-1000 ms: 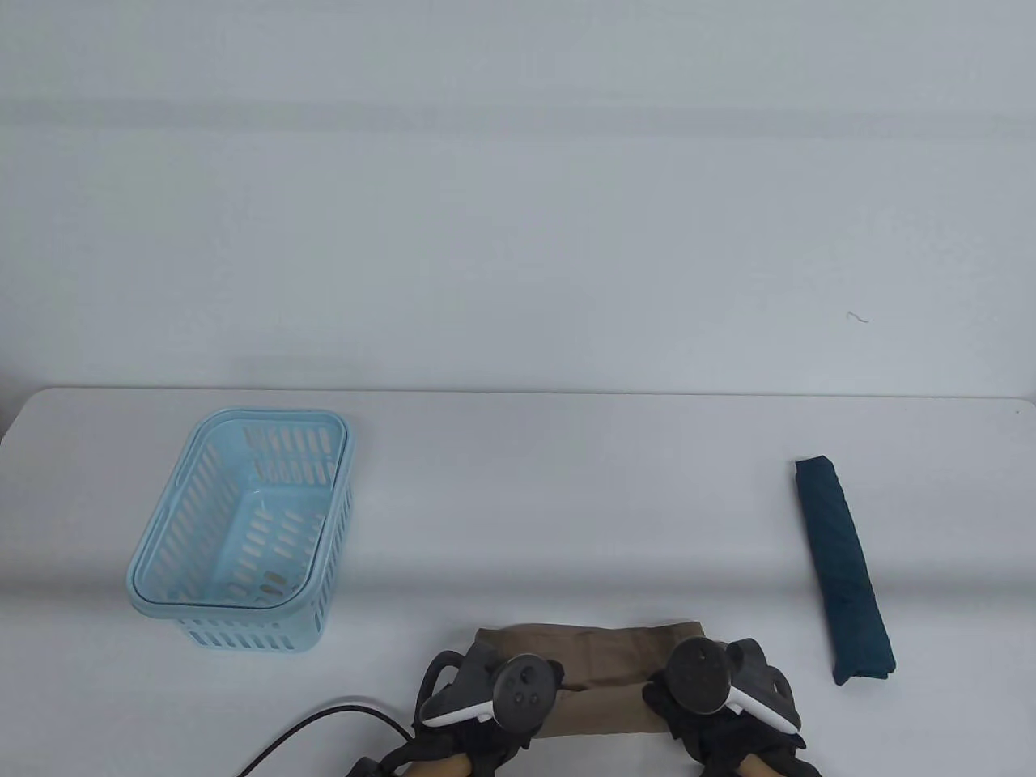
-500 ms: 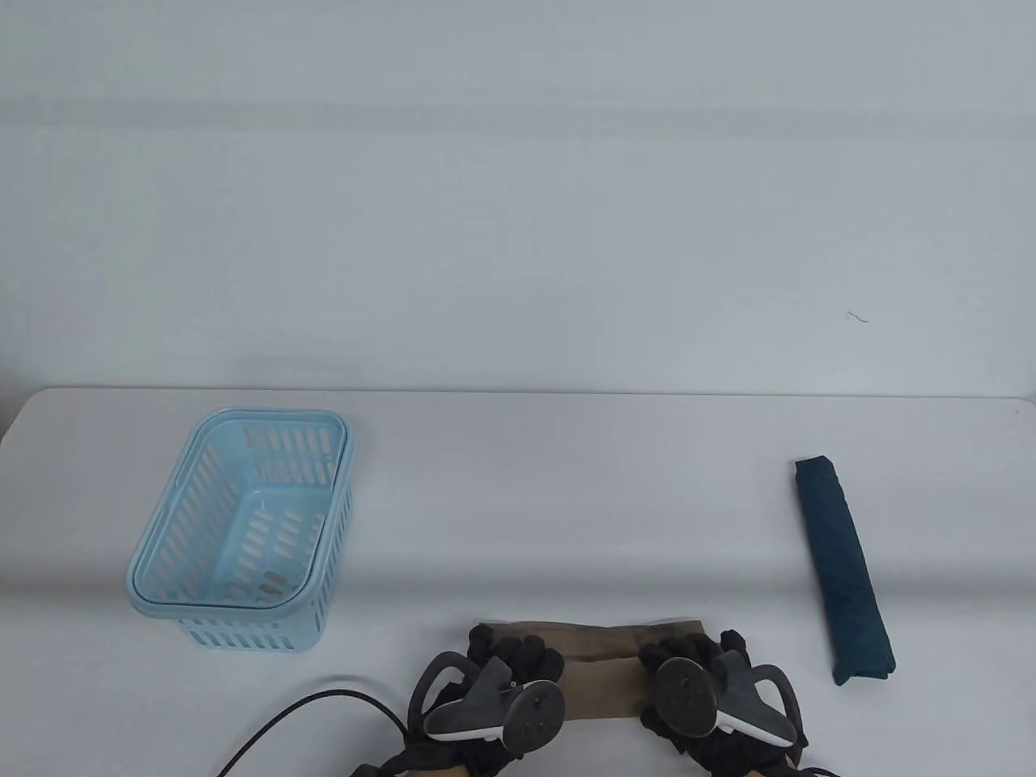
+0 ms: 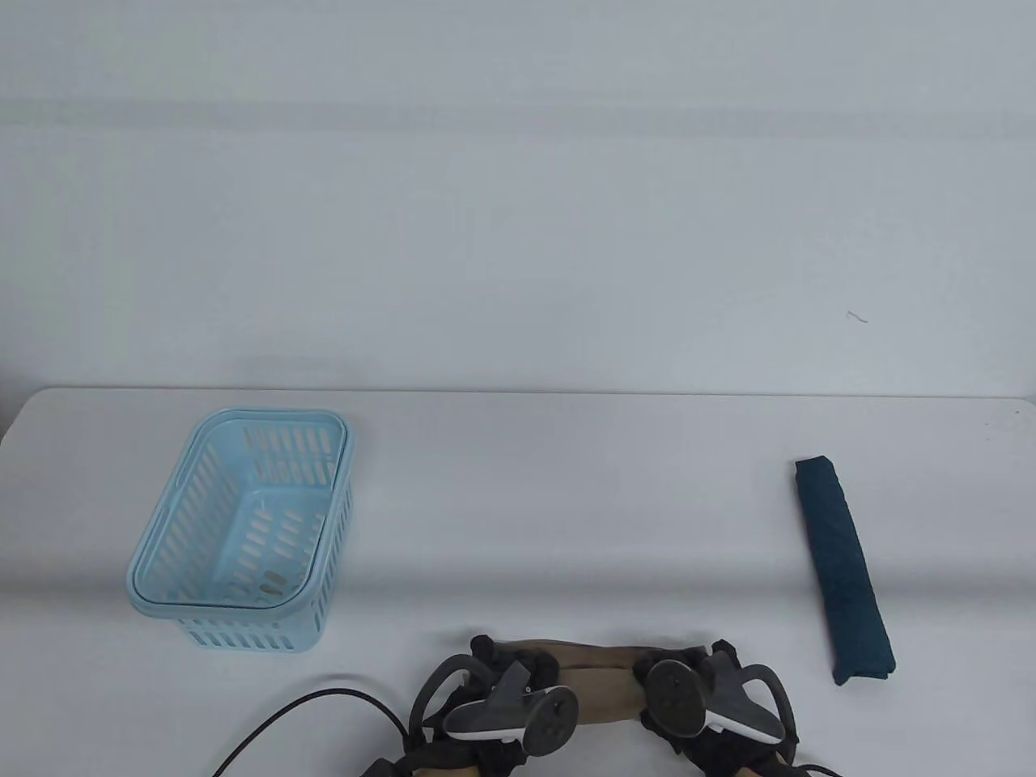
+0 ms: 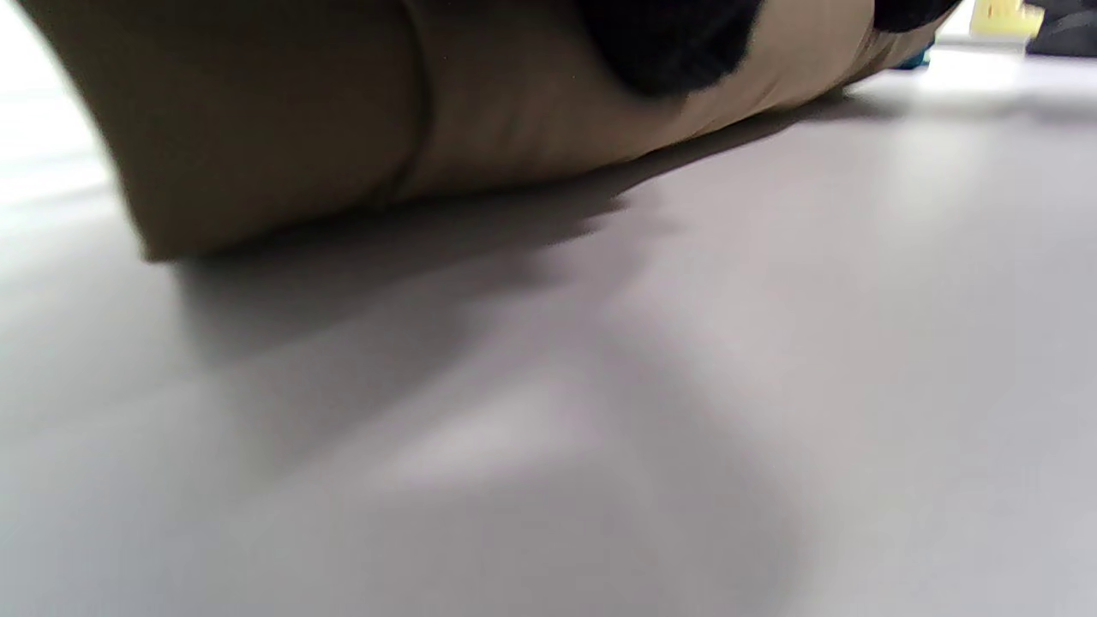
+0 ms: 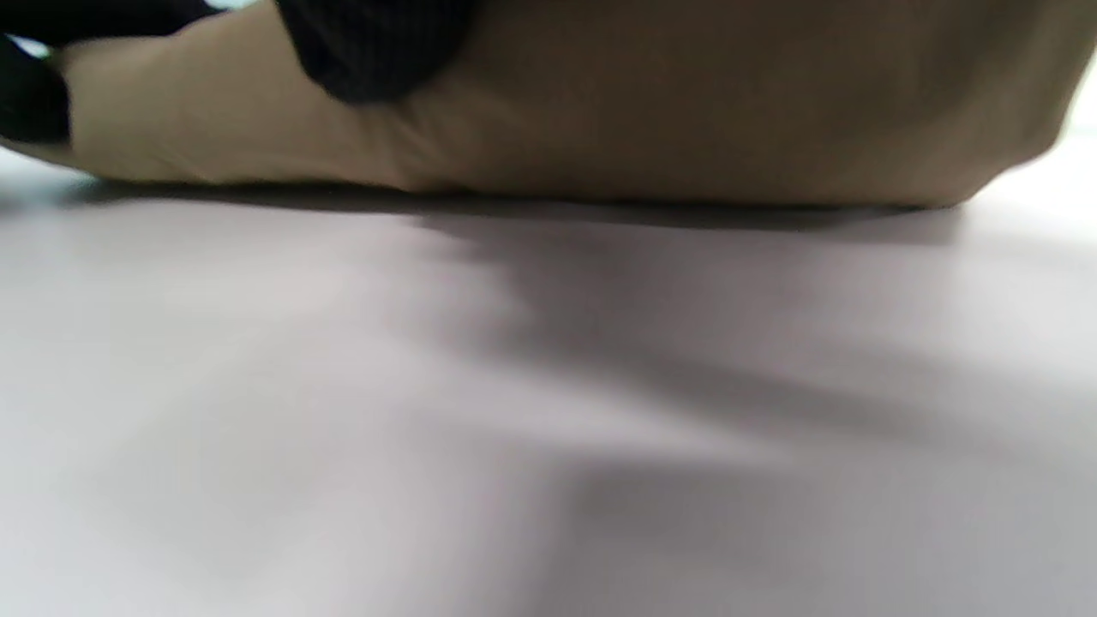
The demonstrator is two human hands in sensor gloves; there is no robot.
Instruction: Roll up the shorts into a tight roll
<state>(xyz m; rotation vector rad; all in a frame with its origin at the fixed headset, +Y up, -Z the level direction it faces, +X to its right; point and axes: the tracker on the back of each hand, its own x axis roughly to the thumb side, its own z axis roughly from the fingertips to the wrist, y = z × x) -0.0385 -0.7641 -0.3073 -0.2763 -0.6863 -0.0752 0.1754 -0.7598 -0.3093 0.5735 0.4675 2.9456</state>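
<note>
So the tan shorts point(image 3: 603, 676) sit at the near edge of the counter point(image 3: 566, 502), a bit right of the middle, already bunched into a fat roll. My left hand point(image 3: 502, 688) grips the left end, fingers point(image 4: 668, 38) curled over the top and pressing into the cloth. My right hand point(image 3: 704, 688) does the same on the right end, fingers point(image 5: 377, 43) clamped down on the fabric.

My guess is it's light, soft cotton that squashes easily and wants to spring back open, so I'd keep hold at both ends and press evenly, or the middle will go slack and puff up.

Around it: a pale blue basket point(image 3: 243, 526) toward the left edge, a black cable point(image 3: 307, 712) near the front left of my hand, and a dark teal roll point(image 3: 843, 571) toward the right edge. None of them looks in my way.
</note>
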